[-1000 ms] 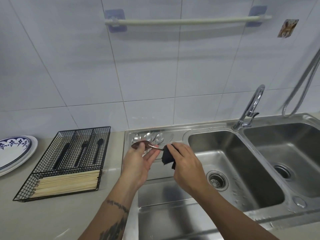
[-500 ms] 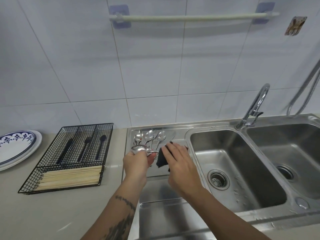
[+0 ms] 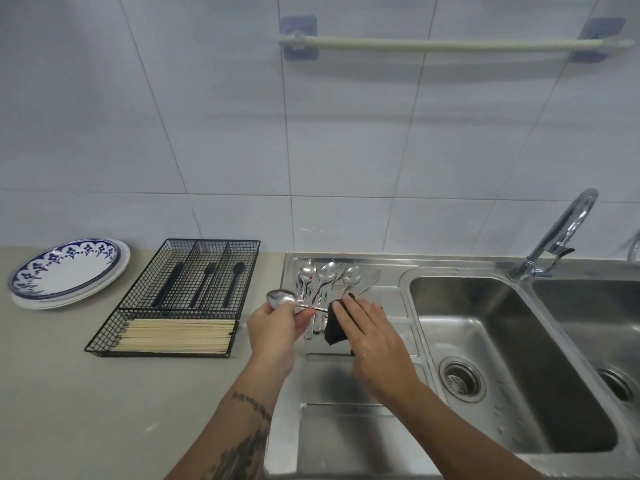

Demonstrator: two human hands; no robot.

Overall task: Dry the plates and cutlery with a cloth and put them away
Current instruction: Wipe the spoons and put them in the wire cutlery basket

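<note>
Both hands have edged toward the counter: left hand (image 3: 277,327) pinches the spoon (image 3: 284,299) by its bowl so the right hand (image 3: 367,327), clutching the dark cloth (image 3: 334,332), wipes the handle between its fingers above undried cutlery (image 3: 323,282).

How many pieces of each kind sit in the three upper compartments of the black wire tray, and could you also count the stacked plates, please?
Black-handled utensils in the wire tray: 3, one per compartment, first at
Plates stacked on the counter: 2 visible
Total: 5
The chopsticks in the front compartment are too many to count.
</note>
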